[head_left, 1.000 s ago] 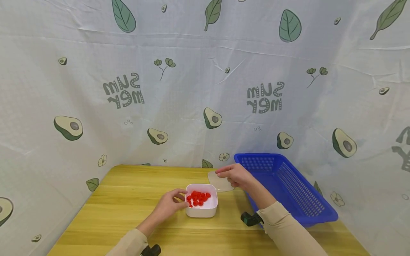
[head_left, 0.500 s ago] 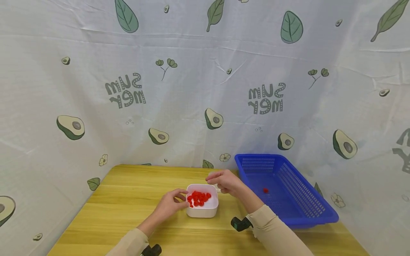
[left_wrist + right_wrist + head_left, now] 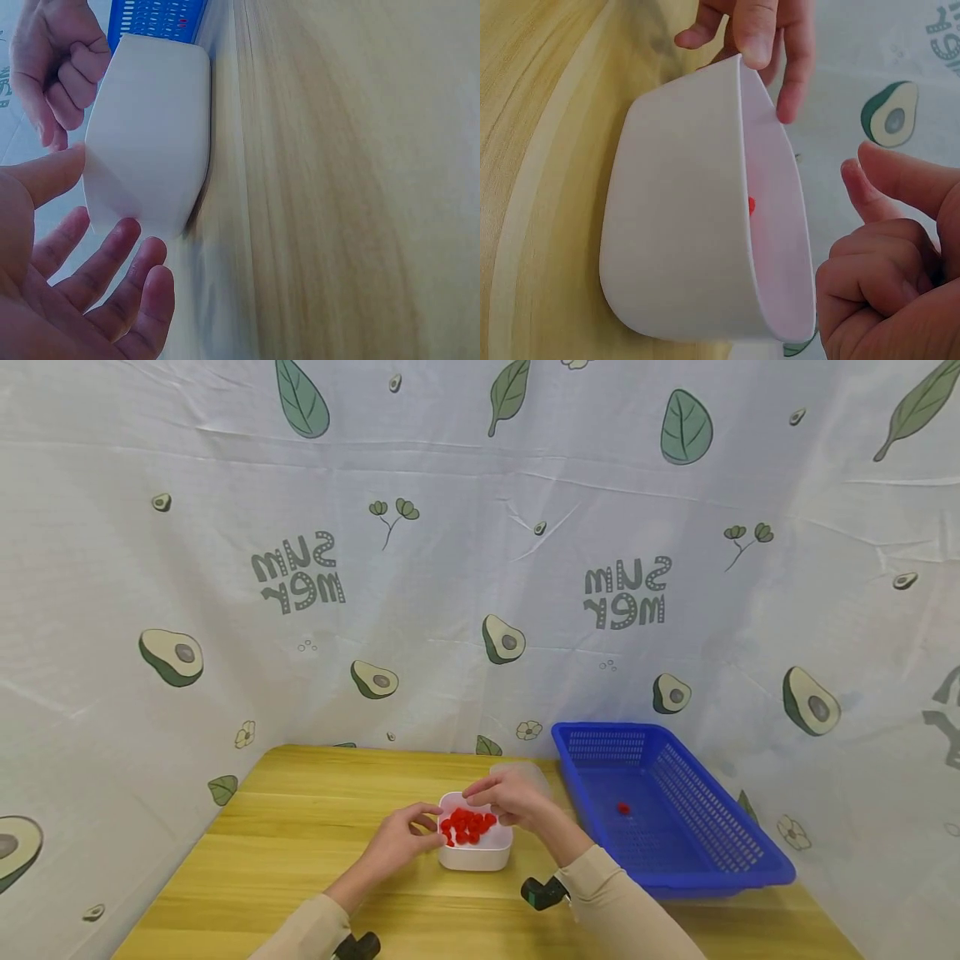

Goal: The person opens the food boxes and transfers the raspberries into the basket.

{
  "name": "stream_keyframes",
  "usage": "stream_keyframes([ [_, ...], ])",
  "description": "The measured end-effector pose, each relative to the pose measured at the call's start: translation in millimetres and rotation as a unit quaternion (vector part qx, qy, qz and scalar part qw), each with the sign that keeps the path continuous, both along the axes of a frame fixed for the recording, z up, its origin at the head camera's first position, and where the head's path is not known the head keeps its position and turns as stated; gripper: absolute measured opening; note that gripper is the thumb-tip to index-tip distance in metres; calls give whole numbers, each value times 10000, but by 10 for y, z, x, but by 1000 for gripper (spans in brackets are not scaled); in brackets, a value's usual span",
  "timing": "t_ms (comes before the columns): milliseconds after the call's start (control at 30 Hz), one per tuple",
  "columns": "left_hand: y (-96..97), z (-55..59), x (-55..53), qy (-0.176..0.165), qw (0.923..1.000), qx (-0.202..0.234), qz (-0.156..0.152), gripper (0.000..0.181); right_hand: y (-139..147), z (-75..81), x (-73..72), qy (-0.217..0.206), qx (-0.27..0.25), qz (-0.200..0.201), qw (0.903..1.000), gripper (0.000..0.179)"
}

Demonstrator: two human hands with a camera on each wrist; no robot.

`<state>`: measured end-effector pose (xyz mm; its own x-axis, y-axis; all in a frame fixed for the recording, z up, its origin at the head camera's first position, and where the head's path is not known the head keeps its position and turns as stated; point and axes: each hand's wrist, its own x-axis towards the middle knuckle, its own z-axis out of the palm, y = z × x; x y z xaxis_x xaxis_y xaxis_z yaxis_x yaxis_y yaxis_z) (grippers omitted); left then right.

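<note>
A white square box (image 3: 474, 860) stands on the table with several small red round pieces (image 3: 467, 827) inside. My left hand (image 3: 405, 837) holds it at its left end, thumb and a finger at the rim corners, as the right wrist view shows. Over the far right part of the box hovers my right hand (image 3: 513, 799). Its thumb and index finger stretch forward with a gap between them, while the other fingers (image 3: 874, 266) are curled in; nothing shows between them. The box wall (image 3: 675, 217) hides most of the red pieces in the right wrist view.
To the right lies a large blue perforated basket (image 3: 667, 883), with one red piece (image 3: 623, 808) on its floor. A translucent lid (image 3: 534, 771) lies behind the box, partly hidden by the right hand. A patterned cloth (image 3: 450, 568) hangs behind the wooden table (image 3: 315, 785).
My right hand has moved left from beside the basket, over the lid, to above the box. A red piece has come into view in the basket. The left hand stays at the box.
</note>
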<state>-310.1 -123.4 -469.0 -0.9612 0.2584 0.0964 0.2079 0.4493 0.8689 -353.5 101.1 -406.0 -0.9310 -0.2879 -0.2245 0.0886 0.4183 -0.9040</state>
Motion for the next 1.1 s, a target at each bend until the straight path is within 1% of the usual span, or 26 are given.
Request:
stream_keyframes([
  [233,0,-12,1,10,10000,2,1,43,-111,-108,-25,-100,-73,145,9998,22],
  [467,6,7,27,28,10000,50,37,42,-211,-212,-21,-38,-35,273,9996,19],
  [700,18,24,37,32,10000,29,71,44,-274,-291,3,122,398,313,9986,14],
  [867,25,25,34,44,10000,-41,75,46,-306,-348,37,221,635,230,9975,8],
  [1033,21,17,26,41,9999,-68,95,47,-355,-353,84,465,1069,105,9931,7],
  [1100,20,25,24,60,9999,-79,101,48,-368,-359,86,538,1145,117,9919,7],
])
